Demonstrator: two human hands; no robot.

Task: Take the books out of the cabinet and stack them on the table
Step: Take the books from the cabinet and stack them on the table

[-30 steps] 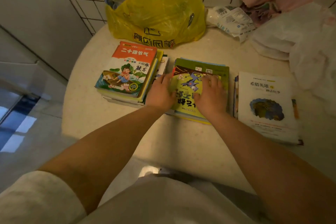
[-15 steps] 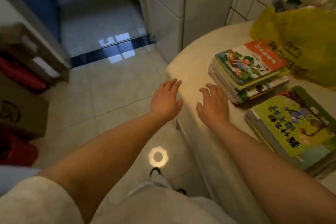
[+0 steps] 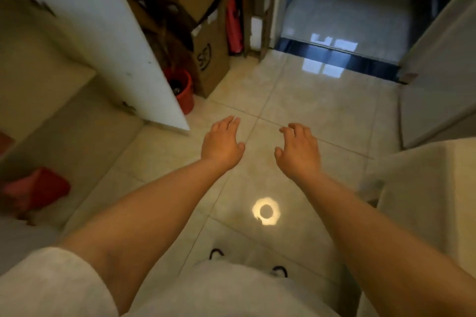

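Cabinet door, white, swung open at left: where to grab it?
Probably the door by its free long edge, opposite the hinges, with the left hand coming from the right. This face shows no handle, and that edge is nearest that hand.

The cabinet (image 3: pixel 38 85) stands at the left edge of view, pale and boxy, with its white door (image 3: pixel 108 54) swung open and slanting out over the tiled floor. On its lower shelf (image 3: pixel 85 152) lies a red object (image 3: pixel 38 189), too blurred to tell whether it is a book. A corner of the cream-topped bench (image 3: pixel 432 188) shows at the right edge, with no books on the part in view.
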